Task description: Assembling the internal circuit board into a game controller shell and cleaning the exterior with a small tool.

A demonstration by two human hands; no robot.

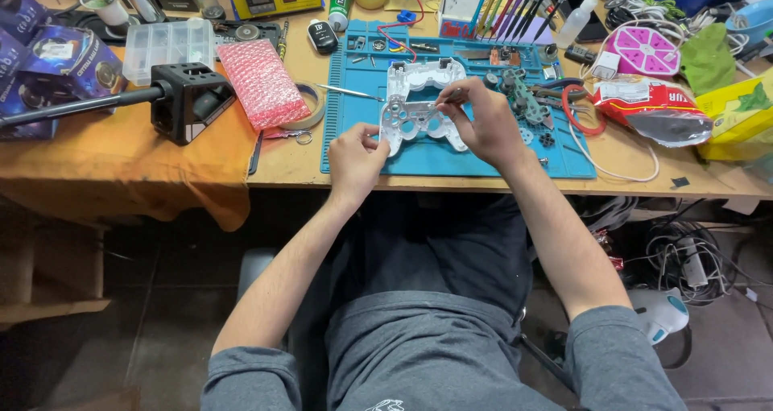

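A white game-controller shell (412, 97) lies inside-up on the blue work mat (354, 149). My left hand (354, 155) pinches the shell's lower left grip and steadies it. My right hand (481, 119) is over the shell's right side and holds thin metal tweezers (445, 101) with the tips pointed into the middle of the shell. Small dark controller parts (527, 109) lie on the mat just right of my right hand. A slim metal tool (348, 93) rests on the mat to the left of the shell.
A pink bubble-wrap pouch (262, 82) and tape roll (310, 105) lie left of the mat. A black box on a rod (189, 99) and clear plastic case (165, 45) sit further left. Screwdrivers (507, 4), a pink power strip (640, 50) and snack bags (656, 105) crowd the right.
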